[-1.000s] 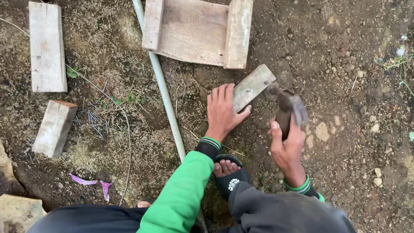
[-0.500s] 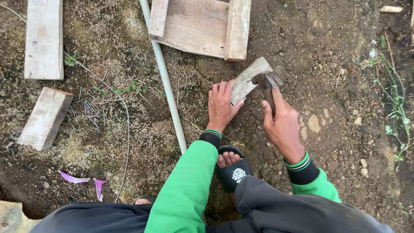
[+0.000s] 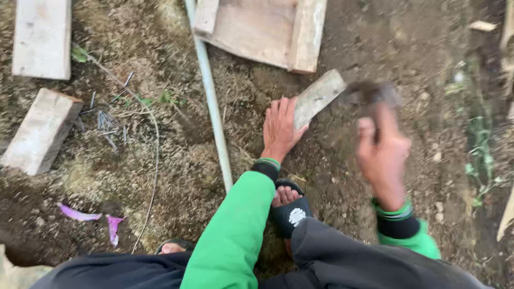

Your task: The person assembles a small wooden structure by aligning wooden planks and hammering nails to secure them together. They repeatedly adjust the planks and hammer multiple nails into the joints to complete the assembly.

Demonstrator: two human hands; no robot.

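Looking down from the head camera, we see our left hand (image 3: pixel 281 128) pressed flat on the soil with its fingers spread, the fingertips against the lower end of a short wooden stake (image 3: pixel 319 98) that leans up and to the right out of the dirt; the hand steadies the stake rather than wrapping round it; our right hand (image 3: pixel 383 155) is closed around the handle of a hammer (image 3: pixel 372 95), whose dark head is blurred just beside the stake's upper end, so we cannot tell whether head and wood are touching; both arms wear green sleeves with dark cuffs; a foot in a black sandal (image 3: pixel 292 211) stands just below the left wrist; a pale pipe (image 3: pixel 213 107) runs down the ground to the left of that hand; beyond the stake lies a nailed wooden frame (image 3: pixel 267 32); two loose boards (image 3: pixel 40 131) and a scatter of nails (image 3: pixel 107 123) lie well off to the left.
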